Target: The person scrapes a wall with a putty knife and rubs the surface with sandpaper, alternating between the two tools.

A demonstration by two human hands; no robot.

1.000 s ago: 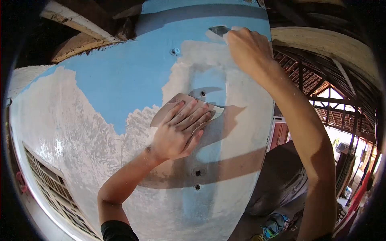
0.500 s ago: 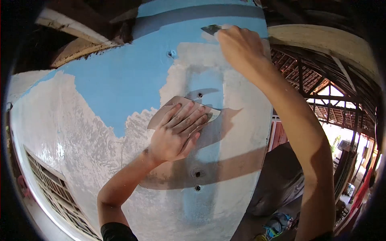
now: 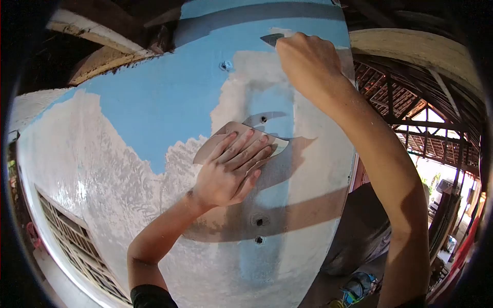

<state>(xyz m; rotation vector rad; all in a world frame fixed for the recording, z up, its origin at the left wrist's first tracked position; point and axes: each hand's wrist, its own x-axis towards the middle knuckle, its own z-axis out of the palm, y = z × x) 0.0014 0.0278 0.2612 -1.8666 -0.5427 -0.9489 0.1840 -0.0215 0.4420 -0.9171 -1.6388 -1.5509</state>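
Observation:
My left hand (image 3: 226,177) is in front of the middle of the wall, its fingers stretched over a thin grey-beige sheet (image 3: 208,149) with a curved edge. A pale corner of this sheet shows beyond the fingertips, and its shadow falls to the right on the wall. Higher up, my right hand (image 3: 308,56) is closed around a scraper (image 3: 270,39), its handle hidden in the fist. The dark pointed blade is at the blue paint, just under a pale patch. The wall (image 3: 318,169) is part blue, part whitish and rough.
Several small holes, one of them a dark hole (image 3: 259,222), pit the wall. A slatted window (image 3: 77,241) is low on the left. Wooden beams (image 3: 97,33) overhang the upper left. Right of the wall's edge are a dark cover (image 3: 359,231) and an open roofed area.
The view has shifted slightly, so the wall appears further right. The right hand and scraper are now a little lower against the wall, with a pale patch showing above the blade. The left hand keeps its place on the sheet.

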